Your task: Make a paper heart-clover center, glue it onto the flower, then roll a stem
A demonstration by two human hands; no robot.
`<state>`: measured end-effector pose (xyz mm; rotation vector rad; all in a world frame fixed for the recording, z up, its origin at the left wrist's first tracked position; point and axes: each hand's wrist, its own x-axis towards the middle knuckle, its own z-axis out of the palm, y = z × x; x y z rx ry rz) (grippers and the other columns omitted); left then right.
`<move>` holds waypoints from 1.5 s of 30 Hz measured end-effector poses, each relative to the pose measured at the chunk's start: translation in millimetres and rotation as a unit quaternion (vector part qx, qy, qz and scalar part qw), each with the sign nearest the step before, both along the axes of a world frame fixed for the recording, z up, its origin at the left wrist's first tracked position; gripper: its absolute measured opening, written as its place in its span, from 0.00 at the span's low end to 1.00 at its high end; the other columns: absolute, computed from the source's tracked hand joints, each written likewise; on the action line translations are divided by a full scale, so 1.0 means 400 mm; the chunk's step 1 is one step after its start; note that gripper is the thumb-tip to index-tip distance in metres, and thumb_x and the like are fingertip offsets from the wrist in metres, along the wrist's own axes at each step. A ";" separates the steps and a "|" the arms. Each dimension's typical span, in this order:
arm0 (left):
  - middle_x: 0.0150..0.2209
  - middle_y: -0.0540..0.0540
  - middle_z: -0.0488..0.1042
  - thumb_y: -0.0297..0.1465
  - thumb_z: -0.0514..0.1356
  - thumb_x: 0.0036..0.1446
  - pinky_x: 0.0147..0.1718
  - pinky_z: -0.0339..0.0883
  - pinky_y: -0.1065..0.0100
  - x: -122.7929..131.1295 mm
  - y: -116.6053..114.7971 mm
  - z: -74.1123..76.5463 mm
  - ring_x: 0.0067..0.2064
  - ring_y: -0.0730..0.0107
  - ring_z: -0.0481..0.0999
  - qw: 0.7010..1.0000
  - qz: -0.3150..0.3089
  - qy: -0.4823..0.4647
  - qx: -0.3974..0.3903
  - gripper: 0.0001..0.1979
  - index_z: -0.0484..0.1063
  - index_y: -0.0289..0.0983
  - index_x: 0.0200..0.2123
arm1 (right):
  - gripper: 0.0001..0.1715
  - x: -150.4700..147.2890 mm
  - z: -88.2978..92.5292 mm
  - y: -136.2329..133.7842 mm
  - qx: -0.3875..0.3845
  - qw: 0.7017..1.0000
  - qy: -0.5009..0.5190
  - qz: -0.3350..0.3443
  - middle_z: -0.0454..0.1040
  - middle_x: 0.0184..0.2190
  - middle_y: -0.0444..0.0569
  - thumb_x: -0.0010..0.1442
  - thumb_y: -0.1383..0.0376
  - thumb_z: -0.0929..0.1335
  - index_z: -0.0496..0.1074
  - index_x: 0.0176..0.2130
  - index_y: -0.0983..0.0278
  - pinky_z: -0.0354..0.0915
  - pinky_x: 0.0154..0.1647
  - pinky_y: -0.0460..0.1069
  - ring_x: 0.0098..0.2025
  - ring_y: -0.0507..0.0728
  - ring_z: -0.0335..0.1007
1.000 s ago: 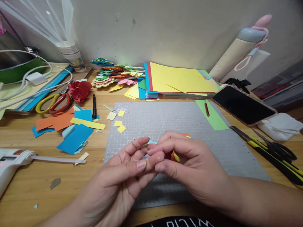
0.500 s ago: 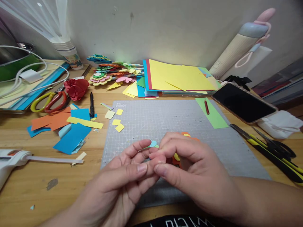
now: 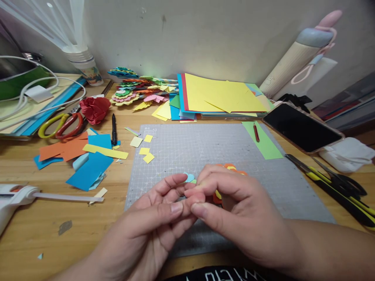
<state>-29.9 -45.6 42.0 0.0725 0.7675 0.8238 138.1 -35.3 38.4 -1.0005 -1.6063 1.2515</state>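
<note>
Above the grey cutting mat (image 3: 187, 144), my two hands meet with their fingertips touching. My left hand (image 3: 158, 218) is turned palm up, its thumb pressed against the index finger and the other fingers curled. My right hand (image 3: 240, 207) is closed in a pinch at the tip of the left index finger. Whatever lies between the fingers is hidden. Just behind the fingertips shows a light blue paper piece (image 3: 190, 177) with a bit of green. Orange and yellow paper shapes (image 3: 231, 167) peek out beyond my right hand, mostly covered by it.
Yellow paper squares (image 3: 144, 151) lie on the mat's left side. Left are paper scraps (image 3: 90, 168), a glue gun (image 3: 17, 199), a pen (image 3: 114, 128) and scissors (image 3: 61, 125). Right are a phone (image 3: 303, 127), a utility knife (image 3: 331, 189) and a red pencil (image 3: 256, 132). Behind is stacked coloured paper (image 3: 222, 91).
</note>
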 end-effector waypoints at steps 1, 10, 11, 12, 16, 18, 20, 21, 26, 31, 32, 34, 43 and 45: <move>0.38 0.41 0.79 0.12 0.56 0.54 0.43 0.77 0.70 0.001 0.002 0.001 0.42 0.65 0.82 1.000 0.007 0.008 -0.004 0.18 0.70 0.33 0.45 | 0.05 0.000 -0.001 0.001 -0.002 1.000 -0.003 0.003 0.72 0.27 0.43 0.57 0.72 0.69 0.74 0.30 0.63 0.65 0.35 0.48 0.32 0.52 0.68; 0.40 0.43 0.78 0.11 0.58 0.52 0.43 0.77 0.69 0.005 0.007 0.000 0.41 0.65 0.82 0.996 0.063 0.069 -0.014 0.18 0.71 0.33 0.43 | 0.10 0.015 -0.004 0.023 0.007 0.998 0.022 0.060 0.74 0.33 0.46 0.64 0.63 0.65 0.75 0.35 0.62 0.65 0.40 0.49 0.37 0.53 0.70; 0.40 0.44 0.78 0.11 0.58 0.52 0.44 0.77 0.69 0.005 0.006 -0.002 0.42 0.65 0.82 0.996 0.062 0.071 -0.005 0.17 0.72 0.34 0.42 | 0.12 0.015 -0.005 0.024 0.004 0.998 0.024 0.058 0.75 0.32 0.46 0.65 0.64 0.64 0.75 0.34 0.62 0.65 0.40 0.49 0.37 0.53 0.70; 0.40 0.45 0.78 0.11 0.58 0.52 0.44 0.77 0.70 0.006 0.004 -0.003 0.42 0.66 0.82 0.996 0.060 0.071 0.004 0.17 0.72 0.34 0.41 | 0.12 0.013 -0.005 0.025 0.001 0.998 0.021 0.052 0.75 0.32 0.47 0.65 0.64 0.64 0.75 0.33 0.62 0.65 0.40 0.49 0.37 0.53 0.71; 0.37 0.48 0.78 0.13 0.59 0.54 0.43 0.77 0.74 0.009 0.003 -0.006 0.41 0.69 0.82 0.996 0.048 0.065 0.027 0.14 0.74 0.35 0.39 | 0.10 0.004 -0.009 0.026 0.004 1.000 -0.004 0.028 0.74 0.28 0.45 0.62 0.68 0.65 0.75 0.32 0.63 0.66 0.37 0.48 0.34 0.52 0.70; 0.36 0.48 0.78 0.13 0.59 0.54 0.42 0.76 0.74 0.011 0.003 -0.007 0.40 0.70 0.81 0.997 0.043 0.064 0.032 0.14 0.74 0.35 0.38 | 0.09 0.001 -0.011 0.027 0.008 1.000 -0.012 0.025 0.74 0.28 0.45 0.62 0.68 0.66 0.75 0.31 0.62 0.66 0.36 0.48 0.33 0.52 0.70; 0.37 0.48 0.78 0.13 0.59 0.54 0.43 0.76 0.74 0.013 0.003 -0.009 0.41 0.70 0.81 0.997 0.041 0.063 0.035 0.14 0.74 0.35 0.38 | 0.10 0.001 -0.013 0.027 0.008 1.000 -0.018 0.022 0.74 0.28 0.45 0.62 0.68 0.66 0.75 0.31 0.62 0.66 0.36 0.48 0.33 0.52 0.70; 0.37 0.48 0.78 0.13 0.59 0.54 0.43 0.76 0.74 0.013 0.002 -0.010 0.41 0.70 0.81 0.996 0.042 0.064 0.038 0.13 0.74 0.35 0.38 | 0.10 0.002 -0.014 0.028 0.005 1.000 -0.019 0.022 0.74 0.28 0.45 0.62 0.68 0.66 0.75 0.31 0.62 0.66 0.36 0.48 0.33 0.53 0.70; 0.40 0.45 0.78 0.17 0.61 0.52 0.44 0.74 0.71 0.003 0.005 -0.011 0.41 0.66 0.81 0.993 0.036 0.099 0.053 0.12 0.74 0.35 0.39 | 0.14 0.021 -0.015 0.035 -0.016 0.998 -0.004 0.058 0.75 0.34 0.48 0.66 0.62 0.62 0.76 0.39 0.61 0.66 0.42 0.51 0.39 0.55 0.71; 0.35 0.46 0.76 0.25 0.63 0.52 0.38 0.69 0.69 -0.010 0.024 -0.023 0.36 0.67 0.77 0.956 0.025 0.265 0.126 0.08 0.74 0.35 0.37 | 0.20 0.071 -0.017 0.070 -0.035 0.996 -0.073 -0.028 0.67 0.26 0.45 0.67 0.53 0.61 0.70 0.30 0.61 0.65 0.34 0.50 0.30 0.54 0.66; 0.33 0.46 0.75 0.26 0.64 0.51 0.38 0.67 0.69 -0.012 0.029 -0.030 0.36 0.67 0.75 0.938 0.015 0.310 0.154 0.08 0.74 0.35 0.37 | 0.20 0.084 -0.016 0.081 0.002 0.993 -0.104 -0.053 0.66 0.26 0.44 0.67 0.55 0.61 0.67 0.27 0.61 0.65 0.34 0.50 0.30 0.54 0.65; 0.35 0.46 0.74 0.26 0.66 0.49 0.43 0.64 0.65 -0.014 0.039 -0.049 0.39 0.63 0.72 0.888 -0.004 0.397 0.234 0.09 0.75 0.37 0.36 | 0.06 0.113 -0.012 0.099 0.066 0.982 -0.165 -0.068 0.69 0.37 0.46 0.66 0.59 0.63 0.68 0.39 0.58 0.67 0.42 0.53 0.38 0.55 0.68; 0.55 0.38 0.63 0.35 0.65 0.49 0.57 0.48 0.42 -0.015 0.061 -0.123 0.59 0.44 0.58 0.516 -0.206 0.665 0.500 0.27 0.68 0.40 0.54 | 0.67 0.282 -0.027 0.063 0.073 0.845 -0.515 0.122 0.45 0.69 0.57 0.46 0.45 0.75 0.36 0.70 0.53 0.40 0.64 0.74 0.68 0.77 0.41; 0.56 0.39 0.63 0.35 0.64 0.50 0.57 0.49 0.42 -0.014 0.063 -0.127 0.60 0.45 0.58 0.492 -0.224 0.665 0.515 0.25 0.68 0.41 0.54 | 0.68 0.306 -0.050 0.036 0.067 0.835 -0.534 0.120 0.45 0.69 0.57 0.47 0.47 0.75 0.33 0.70 0.54 0.41 0.64 0.73 0.68 0.76 0.40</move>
